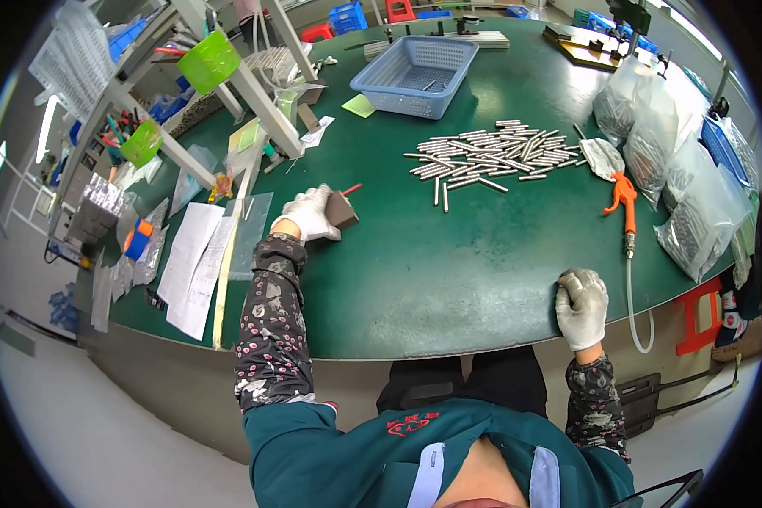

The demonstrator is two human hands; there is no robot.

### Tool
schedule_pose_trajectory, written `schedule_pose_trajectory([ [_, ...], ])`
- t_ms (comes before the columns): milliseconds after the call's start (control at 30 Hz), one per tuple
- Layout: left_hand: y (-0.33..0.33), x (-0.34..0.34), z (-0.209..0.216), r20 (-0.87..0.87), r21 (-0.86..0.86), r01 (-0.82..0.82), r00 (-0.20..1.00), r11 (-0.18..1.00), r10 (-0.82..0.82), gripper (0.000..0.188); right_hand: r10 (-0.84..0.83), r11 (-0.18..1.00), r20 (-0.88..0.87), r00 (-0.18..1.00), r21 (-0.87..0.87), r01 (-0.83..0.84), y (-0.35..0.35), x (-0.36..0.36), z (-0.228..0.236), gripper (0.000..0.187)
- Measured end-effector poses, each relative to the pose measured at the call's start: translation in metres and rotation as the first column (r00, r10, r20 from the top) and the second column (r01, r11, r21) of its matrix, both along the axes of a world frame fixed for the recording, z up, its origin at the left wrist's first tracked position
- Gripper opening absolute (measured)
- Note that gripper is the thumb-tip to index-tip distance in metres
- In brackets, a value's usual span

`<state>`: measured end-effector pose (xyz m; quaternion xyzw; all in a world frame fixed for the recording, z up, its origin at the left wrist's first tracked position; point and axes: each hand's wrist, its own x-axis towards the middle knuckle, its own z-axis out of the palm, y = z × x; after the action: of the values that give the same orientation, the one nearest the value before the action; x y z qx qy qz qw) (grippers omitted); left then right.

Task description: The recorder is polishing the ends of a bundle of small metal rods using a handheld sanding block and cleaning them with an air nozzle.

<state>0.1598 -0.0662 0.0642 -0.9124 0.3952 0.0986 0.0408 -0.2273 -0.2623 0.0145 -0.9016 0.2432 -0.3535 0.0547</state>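
Note:
My left hand, in a white work glove, grips a small brown block on the green table. A thin red stick pokes out just behind the block. Close to the table's front edge rests my right hand, also gloved, with its fingers curled in; whatever they may hold is hidden. Beyond and between my hands lies a loose pile of short metal pins, several of them apart from the rest at its near left side.
A blue plastic basket stands behind the pins. On the right are an orange air gun with a hose and clear bags of metal parts. Paper sheets and a grey shelf post are at the left.

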Motion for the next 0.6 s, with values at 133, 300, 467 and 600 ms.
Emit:
schedule_pose_trajectory([
  [133,-0.002,0.033,-0.006,0.079,0.036,-0.137,0.988,0.99,0.134,0.085,0.051,0.998,-0.034,0.998,0.048,-0.05,0.001,0.004,0.005,0.009],
  [300,-0.027,0.009,0.013,0.276,-0.064,0.053,0.961,0.997,-0.034,0.102,0.084,0.943,-0.092,0.992,0.33,-0.049,-0.022,0.017,0.021,0.008],
  [467,-0.096,-0.024,-0.005,0.155,-0.356,0.336,0.942,0.872,-0.299,0.085,0.124,0.964,-0.21,0.97,0.255,-0.068,-0.053,0.096,0.046,0.05],
  [600,-0.139,-0.019,-0.05,0.107,-0.38,0.267,0.964,0.886,-0.244,0.086,0.07,0.99,-0.505,0.86,0.144,0.004,-0.084,0.162,0.028,0.084],
])
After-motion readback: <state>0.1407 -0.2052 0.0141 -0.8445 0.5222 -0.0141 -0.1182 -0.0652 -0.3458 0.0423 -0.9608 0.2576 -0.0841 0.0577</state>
